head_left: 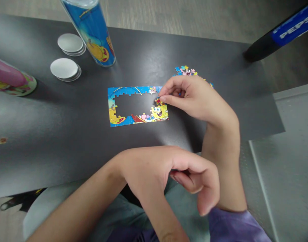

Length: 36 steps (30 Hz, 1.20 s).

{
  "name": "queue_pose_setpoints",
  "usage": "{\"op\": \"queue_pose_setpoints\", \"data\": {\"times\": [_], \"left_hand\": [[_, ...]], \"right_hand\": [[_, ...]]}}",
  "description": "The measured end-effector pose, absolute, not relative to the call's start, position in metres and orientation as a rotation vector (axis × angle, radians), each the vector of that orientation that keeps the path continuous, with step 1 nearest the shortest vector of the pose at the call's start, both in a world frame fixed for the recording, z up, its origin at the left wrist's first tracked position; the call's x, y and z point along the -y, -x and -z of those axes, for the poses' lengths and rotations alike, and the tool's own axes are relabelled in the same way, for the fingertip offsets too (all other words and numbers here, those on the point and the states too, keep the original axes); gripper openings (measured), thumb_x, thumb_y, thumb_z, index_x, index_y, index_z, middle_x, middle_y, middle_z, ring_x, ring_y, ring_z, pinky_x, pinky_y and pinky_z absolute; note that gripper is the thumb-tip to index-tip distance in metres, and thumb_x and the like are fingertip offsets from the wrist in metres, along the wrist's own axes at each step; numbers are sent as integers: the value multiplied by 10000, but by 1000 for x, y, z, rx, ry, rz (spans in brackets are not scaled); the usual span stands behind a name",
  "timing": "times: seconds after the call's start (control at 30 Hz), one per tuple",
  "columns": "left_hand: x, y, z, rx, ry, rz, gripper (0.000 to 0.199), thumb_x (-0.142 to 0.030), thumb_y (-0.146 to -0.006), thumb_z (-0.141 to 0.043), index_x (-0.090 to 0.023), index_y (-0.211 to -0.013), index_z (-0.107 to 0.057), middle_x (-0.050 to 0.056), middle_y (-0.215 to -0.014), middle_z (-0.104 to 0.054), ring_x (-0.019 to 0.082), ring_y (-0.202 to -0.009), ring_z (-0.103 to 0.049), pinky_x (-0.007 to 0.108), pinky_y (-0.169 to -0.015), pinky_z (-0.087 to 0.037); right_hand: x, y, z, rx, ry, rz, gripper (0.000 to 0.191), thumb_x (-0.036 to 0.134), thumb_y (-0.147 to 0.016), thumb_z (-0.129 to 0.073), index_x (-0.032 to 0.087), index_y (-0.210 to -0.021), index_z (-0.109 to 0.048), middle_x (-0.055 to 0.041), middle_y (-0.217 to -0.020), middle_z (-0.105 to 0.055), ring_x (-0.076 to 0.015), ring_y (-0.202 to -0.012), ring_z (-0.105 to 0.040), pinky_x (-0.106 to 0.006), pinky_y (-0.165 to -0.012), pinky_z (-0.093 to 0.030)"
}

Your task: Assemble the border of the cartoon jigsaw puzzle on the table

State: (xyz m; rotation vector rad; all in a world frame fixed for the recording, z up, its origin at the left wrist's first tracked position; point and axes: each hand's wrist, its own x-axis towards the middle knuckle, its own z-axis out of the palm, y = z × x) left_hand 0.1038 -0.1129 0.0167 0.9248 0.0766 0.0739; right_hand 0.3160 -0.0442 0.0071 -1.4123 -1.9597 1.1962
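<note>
A jigsaw puzzle [138, 122] lies on the dark table, its border joined into a rectangle with a bare middle. My right hand [194, 95] is over its upper right corner, thumb and forefinger pinching a small red and yellow puzzle piece [158, 101] at the inner right edge, above the yellow cartoon face. Just behind that hand is a heap of loose pieces [185, 71], partly hidden by it. My left hand [169, 178] hangs in front of the table edge above my lap, thumb apart from the curled fingers, with nothing seen in it.
A tall blue cartoon tube [97, 37] stands behind the puzzle on the left. Two stacks of round white discs [70, 43] [64, 68] lie beside it. A pink tube [12, 79] is at the far left, and a dark Pepsi bottle [277, 37] is at the back right.
</note>
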Motion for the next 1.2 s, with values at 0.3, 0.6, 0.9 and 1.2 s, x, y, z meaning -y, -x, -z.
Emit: {"op": "queue_pose_setpoints", "data": {"times": [0.3,0.6,0.9,1.2], "left_hand": [[111,-104,-18,-68,-899,-74,704,-839,-1130,-857,-233,-843,-641,-54,-787,-541,136,-753,-428,417,-786,-322],[112,-102,-17,-38,-872,-119,792,-913,-975,-983,-216,-828,-636,-51,-821,-554,131,-801,-421,391,-821,-335],[113,-102,-11,-12,-861,-89,698,-840,-1164,-801,-198,-928,-663,-32,-947,-649,127,-828,-473,390,-851,-372],[116,-101,-9,4,-861,-111,701,-854,-1179,-759,-205,-934,-657,-20,-976,-643,130,-843,-483,384,-871,-384]], "right_hand": [[42,-318,-3,2031,1427,-1215,111,297,-1100,-925,354,-1008,-900,-11,-1039,-946,-312,-983,-850,-532,-935,-679],[39,-324,1,2080,1402,-1156,31,292,-1094,-964,285,-1065,-957,-46,-1009,-918,-270,-868,-708,-462,-818,-530],[37,-324,5,2044,1393,-1086,158,430,-1074,-1003,306,-1054,-909,-50,-999,-905,-287,-871,-707,-468,-821,-554],[35,-326,10,2102,1429,-1068,99,387,-1064,-992,305,-1051,-936,-37,-959,-889,-268,-847,-694,-455,-789,-524]]}}
